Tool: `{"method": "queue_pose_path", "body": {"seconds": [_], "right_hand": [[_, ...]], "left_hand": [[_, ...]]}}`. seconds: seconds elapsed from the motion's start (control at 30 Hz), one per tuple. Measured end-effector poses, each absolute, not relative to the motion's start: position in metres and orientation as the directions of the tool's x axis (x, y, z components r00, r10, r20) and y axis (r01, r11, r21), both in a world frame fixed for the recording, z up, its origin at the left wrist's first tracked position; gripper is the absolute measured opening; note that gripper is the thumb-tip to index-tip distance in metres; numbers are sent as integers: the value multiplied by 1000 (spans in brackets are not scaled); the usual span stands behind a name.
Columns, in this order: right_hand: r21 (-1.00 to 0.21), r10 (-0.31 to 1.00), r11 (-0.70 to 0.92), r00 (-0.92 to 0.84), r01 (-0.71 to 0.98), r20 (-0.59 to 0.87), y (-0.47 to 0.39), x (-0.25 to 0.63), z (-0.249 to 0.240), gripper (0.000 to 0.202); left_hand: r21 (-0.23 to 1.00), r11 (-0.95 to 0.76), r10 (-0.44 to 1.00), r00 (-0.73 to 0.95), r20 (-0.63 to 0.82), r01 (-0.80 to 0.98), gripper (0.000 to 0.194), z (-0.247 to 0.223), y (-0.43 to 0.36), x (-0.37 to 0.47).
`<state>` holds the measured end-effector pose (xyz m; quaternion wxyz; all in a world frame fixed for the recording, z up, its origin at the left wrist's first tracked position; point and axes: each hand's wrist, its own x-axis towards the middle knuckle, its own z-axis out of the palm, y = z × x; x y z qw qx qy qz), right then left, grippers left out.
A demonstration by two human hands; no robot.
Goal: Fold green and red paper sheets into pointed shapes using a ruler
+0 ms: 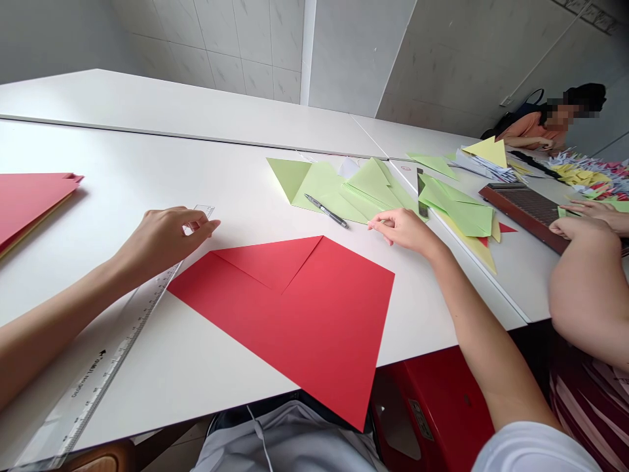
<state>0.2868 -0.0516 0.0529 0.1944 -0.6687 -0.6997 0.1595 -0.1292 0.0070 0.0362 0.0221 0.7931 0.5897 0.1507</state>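
Observation:
In the head view my left hand (174, 229) is closed around the upper part of a long clear plastic ruler (130, 334), its fingers curled and the ruler's far end showing past them. A red sheet of paper (304, 321) lies beside the ruler, its top part folded into creased flaps and its lower corner hanging over the table edge. To the right, my right hand (400, 229) is held above the table with fingertips pinched together; whatever is in them is too small to name. A pen (325, 211) lies near it on light green folded papers (339, 187).
Folded red papers (37, 203) lie at the left. At the right are more green folded papers (462, 206), a brown paper trimmer (523, 213) under a co-worker's hands (587, 223), and paper scraps (590, 172). Another person sits far back. A red stool (442, 393) stands below the table edge.

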Motion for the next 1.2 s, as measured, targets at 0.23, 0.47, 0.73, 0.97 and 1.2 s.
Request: {"method": "queue_pose_path", "body": {"seconds": [0.23, 0.47, 0.73, 0.97, 1.2], "right_hand": [[-475, 999, 45, -29, 879, 41, -52, 286, 54, 30], [-475, 999, 38, -30, 879, 25, -52, 286, 53, 30], [-469, 999, 31, -34, 883, 2, -51, 286, 53, 29], [-468, 1000, 17, -28, 883, -15, -51, 284, 54, 28], [-472, 999, 21, -37, 881, -26, -50, 285, 53, 29]], "left_hand": [[217, -308, 938, 257, 233, 926, 48, 35, 8, -129], [216, -302, 941, 254, 224, 928, 48, 36, 7, -128], [208, -294, 944, 249, 217, 933, 49, 34, 9, -131], [198, -304, 939, 258, 228, 932, 53, 34, 9, -129], [201, -328, 929, 277, 247, 923, 63, 32, 10, -129]]}}
